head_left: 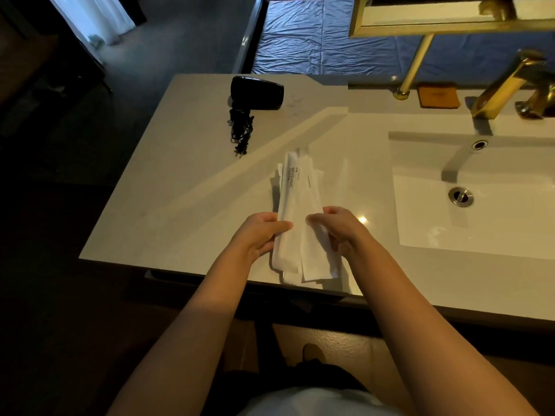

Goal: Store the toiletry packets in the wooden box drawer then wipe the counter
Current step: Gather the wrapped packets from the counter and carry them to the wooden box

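Note:
Several long white toiletry packets form a loose stack near the front edge of the pale counter; the top one reads "BRUSHING TEETH". My left hand grips the stack's left side, thumb across the top. My right hand pinches the right side of the same stack. The packets' near ends reach the counter's edge. No wooden box or drawer is in view, and no cloth.
A black hair dryer with its coiled cord lies at the back left of the counter. A white sink with a gold faucet is at the right. A brown coaster lies behind it, under a gold-framed shelf.

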